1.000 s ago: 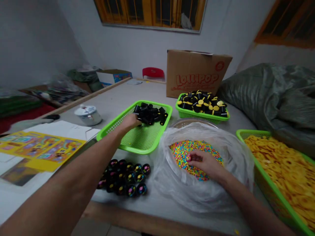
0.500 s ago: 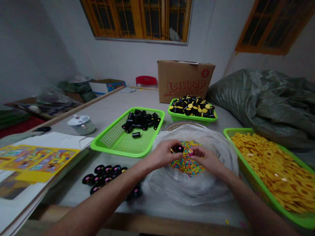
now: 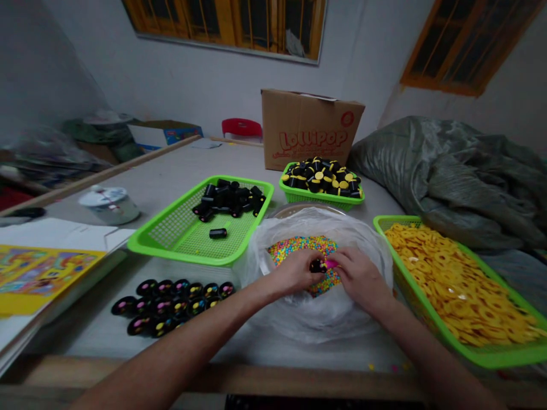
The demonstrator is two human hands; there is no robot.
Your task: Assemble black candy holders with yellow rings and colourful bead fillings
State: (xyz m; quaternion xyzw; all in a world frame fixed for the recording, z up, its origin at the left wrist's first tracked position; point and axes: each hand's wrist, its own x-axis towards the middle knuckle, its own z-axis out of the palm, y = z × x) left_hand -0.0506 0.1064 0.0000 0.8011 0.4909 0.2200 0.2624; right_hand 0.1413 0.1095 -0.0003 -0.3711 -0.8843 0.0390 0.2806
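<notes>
My left hand (image 3: 294,271) is closed around a small black plastic cup (image 3: 316,266), its mouth tilted toward the right. In my right hand (image 3: 361,278) a small bright pink piece (image 3: 331,264), perhaps a scoop, is pinched against the cup's mouth; the fingers hide most of its shape. Both hands are over a heap of tiny multicoloured candy balls (image 3: 294,246), which lies in a bowl lined with a clear plastic bag (image 3: 294,322). Left of my forearm, rows of black cups (image 3: 164,307) stand on the table with pink and yellow bits showing inside.
A green basket (image 3: 141,242) holds black cylinders. Behind the bowl, another basket (image 3: 294,196) carries black pieces with yellow caps. Yellow rings fill a third basket (image 3: 474,356) at right. A cardboard box (image 3: 311,128), lidded pot (image 3: 109,206), printed sheets (image 3: 47,270) and grey-green sack (image 3: 431,171) surround them.
My right hand has come left to the black cup, bringing the pink piece to its mouth. The camera view has shifted, so more of the cup rows shows.
</notes>
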